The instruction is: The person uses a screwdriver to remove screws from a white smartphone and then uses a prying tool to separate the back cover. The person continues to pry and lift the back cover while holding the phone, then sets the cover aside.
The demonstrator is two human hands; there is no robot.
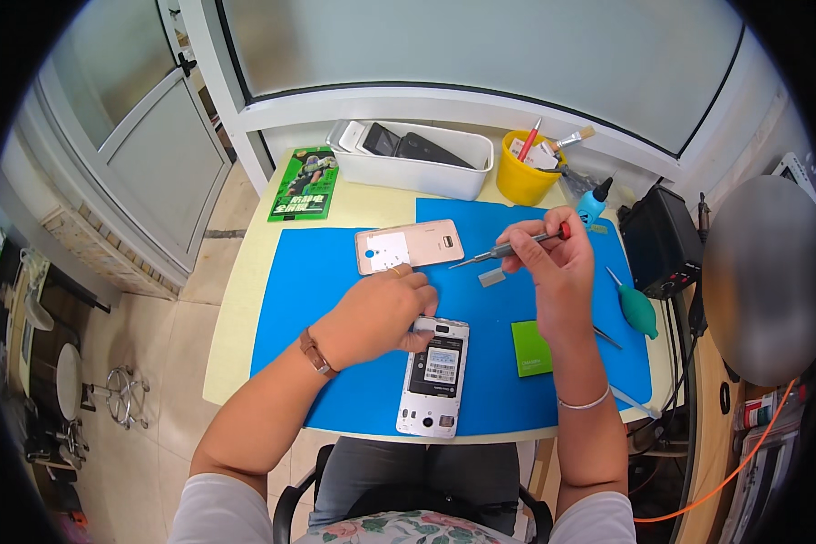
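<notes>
Head view: opened phone [426, 405] lies on blue mat [322, 272], back cover [422, 243] beyond. My left hand [392, 306] curls at phone's far end; can't tell if fingers pinch. My right hand [553, 258] pinches screwdriver [501, 250], tip clear. Seems readying step; next move calls for steady phone.

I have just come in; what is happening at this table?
A person is handling a phone that lies with its inside showing on a blue mat. The left hand is at the phone's upper end. The right hand holds a screwdriver, its tip away from the phone. A pinkish back cover lies separately, beyond the phone.
</notes>
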